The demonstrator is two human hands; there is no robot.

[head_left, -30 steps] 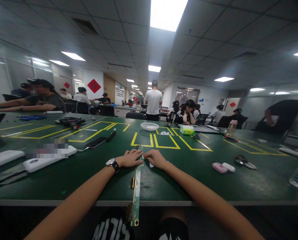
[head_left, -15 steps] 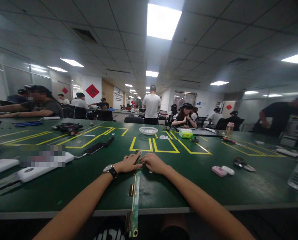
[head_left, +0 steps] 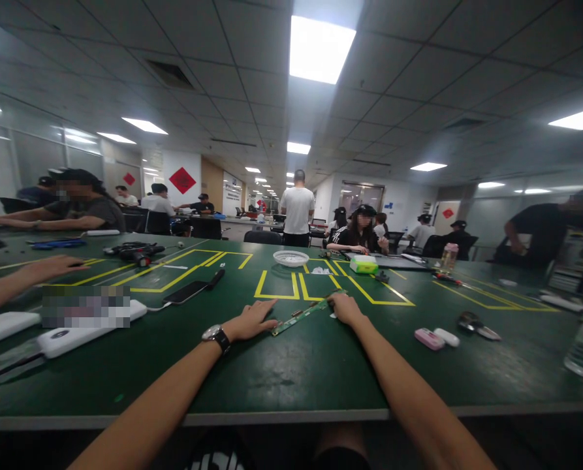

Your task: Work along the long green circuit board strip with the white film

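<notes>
A long, narrow green circuit board (head_left: 303,315) lies at a slant on the green surface (head_left: 291,385), between the two hands, its near end toward the left and its far end toward the right. The right hand (head_left: 346,309) has its grip closed on the far end, fingers curled over it, and a small white piece (head_left: 333,315) shows just beneath that hand. The left hand (head_left: 249,322) has its grip open, fingers spread and palm down; its thumb is at the board's near end, though whether the two touch I cannot tell. A watch with a dark strap (head_left: 216,335) sits on the left wrist

Beyond the board, yellow tape outlines (head_left: 276,295) mark the surface, with a round white basket (head_left: 291,260) behind them. To the left lie a dark phone (head_left: 187,292) and a white oblong device (head_left: 95,328), joined by a white cable (head_left: 158,307). Another person's hand (head_left: 56,267) reaches in at the far left. To the right are a pink case (head_left: 429,339) and a white case (head_left: 446,335), side by side
</notes>
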